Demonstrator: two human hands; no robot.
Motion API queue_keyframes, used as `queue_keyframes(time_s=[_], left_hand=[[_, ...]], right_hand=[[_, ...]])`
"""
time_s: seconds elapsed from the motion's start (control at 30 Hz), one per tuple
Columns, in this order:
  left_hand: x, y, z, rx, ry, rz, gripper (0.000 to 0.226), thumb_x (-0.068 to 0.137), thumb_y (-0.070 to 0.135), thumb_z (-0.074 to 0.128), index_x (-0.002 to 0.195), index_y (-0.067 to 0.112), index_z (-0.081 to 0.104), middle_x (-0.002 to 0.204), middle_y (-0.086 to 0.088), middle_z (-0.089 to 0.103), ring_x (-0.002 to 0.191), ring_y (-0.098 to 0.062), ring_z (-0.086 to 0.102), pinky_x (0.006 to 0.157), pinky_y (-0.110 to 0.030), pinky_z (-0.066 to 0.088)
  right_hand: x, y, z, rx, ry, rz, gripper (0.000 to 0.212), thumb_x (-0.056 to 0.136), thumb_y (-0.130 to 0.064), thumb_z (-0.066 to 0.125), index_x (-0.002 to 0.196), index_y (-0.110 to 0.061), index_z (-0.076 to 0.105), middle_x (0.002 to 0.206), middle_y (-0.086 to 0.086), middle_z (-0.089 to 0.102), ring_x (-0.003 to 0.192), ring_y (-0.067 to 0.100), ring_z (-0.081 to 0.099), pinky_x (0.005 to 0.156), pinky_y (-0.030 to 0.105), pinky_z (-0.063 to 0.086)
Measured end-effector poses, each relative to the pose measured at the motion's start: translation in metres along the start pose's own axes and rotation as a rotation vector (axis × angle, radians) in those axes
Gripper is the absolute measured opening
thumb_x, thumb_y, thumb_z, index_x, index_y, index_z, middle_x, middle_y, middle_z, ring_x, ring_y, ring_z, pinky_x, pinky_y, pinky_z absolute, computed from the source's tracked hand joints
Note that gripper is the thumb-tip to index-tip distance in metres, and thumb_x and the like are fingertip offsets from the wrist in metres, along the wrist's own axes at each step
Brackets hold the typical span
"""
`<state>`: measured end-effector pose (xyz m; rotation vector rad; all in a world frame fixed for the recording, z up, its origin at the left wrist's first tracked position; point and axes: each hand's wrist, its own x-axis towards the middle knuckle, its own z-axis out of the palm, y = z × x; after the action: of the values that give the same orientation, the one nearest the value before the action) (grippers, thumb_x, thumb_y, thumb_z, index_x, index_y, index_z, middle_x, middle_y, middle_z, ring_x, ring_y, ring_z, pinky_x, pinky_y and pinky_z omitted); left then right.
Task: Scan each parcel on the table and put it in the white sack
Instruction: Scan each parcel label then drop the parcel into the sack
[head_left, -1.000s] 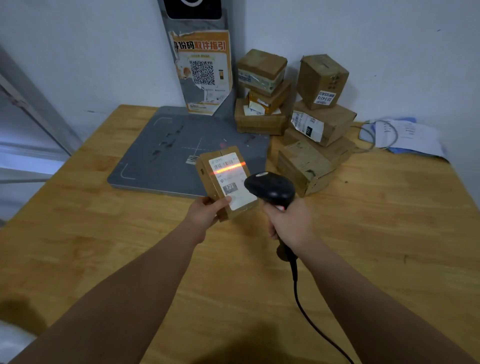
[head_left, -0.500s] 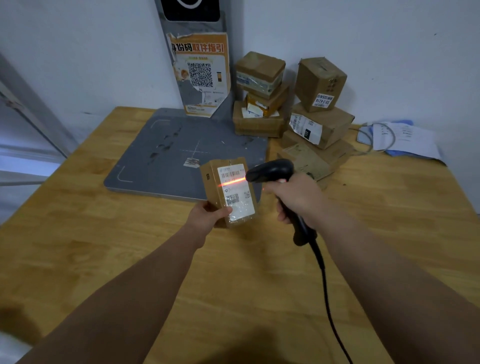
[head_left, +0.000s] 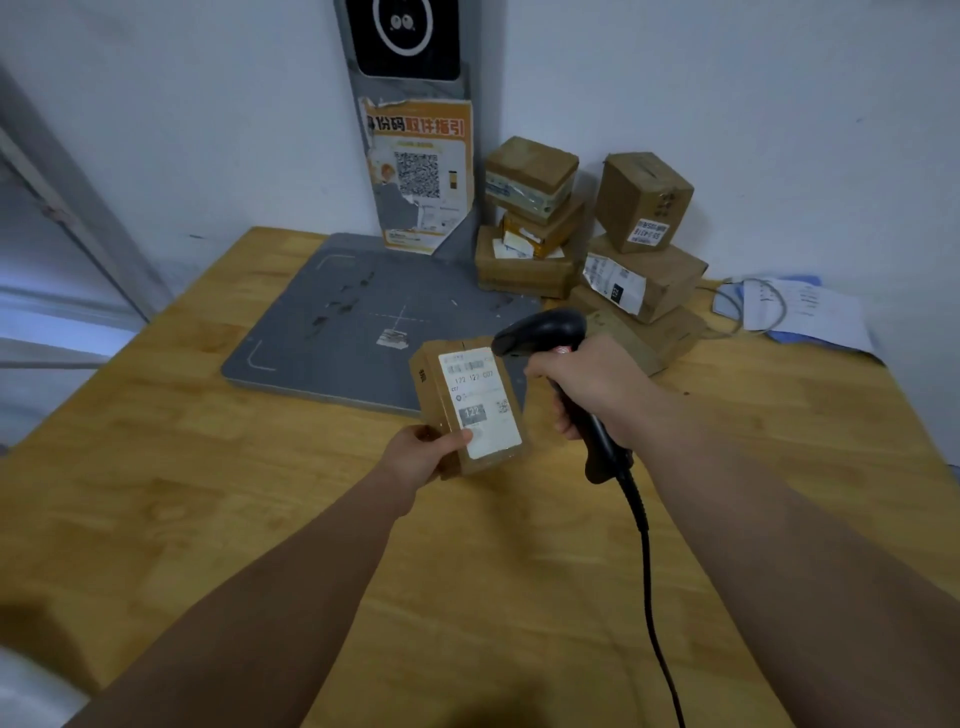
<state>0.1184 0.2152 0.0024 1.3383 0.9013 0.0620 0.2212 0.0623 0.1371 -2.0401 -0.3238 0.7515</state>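
1. A small cardboard parcel (head_left: 434, 387) is held above the wooden table (head_left: 156, 467) by the left hand (head_left: 423, 452). It is gripped at its lower left corner, with the thumb laid on the front face.
2. The parcel is kept upright and slightly tilted, with its white shipping label (head_left: 480, 405) turned toward the camera. Printed digits and a small square code can be made out on the label, though they are blurred.
3. A black handheld barcode scanner (head_left: 540, 332) is gripped by the right hand (head_left: 587, 387), with the fingers wrapped round its handle. The scanner head is pointed left, just beside the parcel's upper right corner; whether the two touch cannot be told.
4. A black cable (head_left: 647, 571) is seen running from the handle's base to the lower edge of the frame.
5. The two hands are kept apart, each clamped on its own object.
6. A flat grey scanning plate (head_left: 332, 317) is laid on the table behind the parcel. An orange poster (head_left: 418, 171) with a QR code is stuck on the grey post above it.
7. A pile of cardboard parcels (head_left: 644, 280) is stacked against the wall at the table's back right, just beside the plate.
8. Loose papers (head_left: 810, 317) are left further right, near the table's edge.
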Motion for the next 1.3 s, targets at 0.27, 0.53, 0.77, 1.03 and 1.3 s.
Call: queue_keyframes(time_s=[0.27,0.53,0.77,1.03,1.3], left_hand=[[-0.068,-0.032,-0.058,-0.057,0.129,-0.014,0.050,0.082,0.040,0.073,0.120,0.010,0.060,0.109,0.000,0.071,0.101,-0.017,0.066,0.085,-0.030,0.053],[-0.174,-0.103,-0.170,-0.171,0.424,-0.027,0.043,0.091,0.035,0.061,0.124,0.008,0.055,0.106,-0.007,0.068,0.092,-0.021,0.066,0.068,-0.026,0.052],[-0.266,-0.169,-0.272,-0.183,0.583,-0.046,0.034,0.092,0.024,0.060,0.124,0.020,0.051,0.110,-0.003,0.064,0.090,-0.015,0.064,0.062,-0.022,0.051],[-0.305,-0.274,-0.359,0.811,0.430,-0.326,0.085,0.077,0.044,0.075,0.145,0.017,0.032,0.135,-0.005,0.035,0.125,-0.026,0.038,0.104,-0.044,0.042],[-0.287,-0.332,-0.349,1.183,0.015,-0.327,0.083,0.081,0.054,0.067,0.146,0.017,0.031,0.142,-0.009,0.035,0.128,-0.027,0.039,0.105,-0.039,0.038]], right_hand=[[-0.028,0.003,0.073,0.021,-0.228,-0.035,0.022,0.087,-0.024,0.065,0.089,-0.003,0.062,0.051,0.008,0.059,0.043,0.020,0.058,0.043,0.024,0.048],[-0.097,0.027,0.194,0.125,-0.548,-0.050,0.020,0.089,-0.020,0.068,0.076,-0.005,0.064,0.062,0.008,0.060,0.052,0.017,0.059,0.050,0.026,0.048],[-0.149,0.077,0.309,0.094,-0.545,-0.109,0.013,0.081,-0.014,0.078,0.087,-0.017,0.066,0.076,-0.003,0.065,0.074,0.012,0.061,0.059,0.016,0.045],[-0.188,0.177,0.404,-0.232,-0.462,-0.170,0.026,0.081,-0.022,0.076,0.101,-0.012,0.062,0.088,0.001,0.062,0.085,0.020,0.061,0.064,0.025,0.047],[-0.208,0.246,0.432,-0.441,-0.320,-0.097,0.068,0.075,-0.041,0.080,0.132,-0.014,0.054,0.150,0.014,0.038,0.134,0.031,0.035,0.084,0.025,0.030]])
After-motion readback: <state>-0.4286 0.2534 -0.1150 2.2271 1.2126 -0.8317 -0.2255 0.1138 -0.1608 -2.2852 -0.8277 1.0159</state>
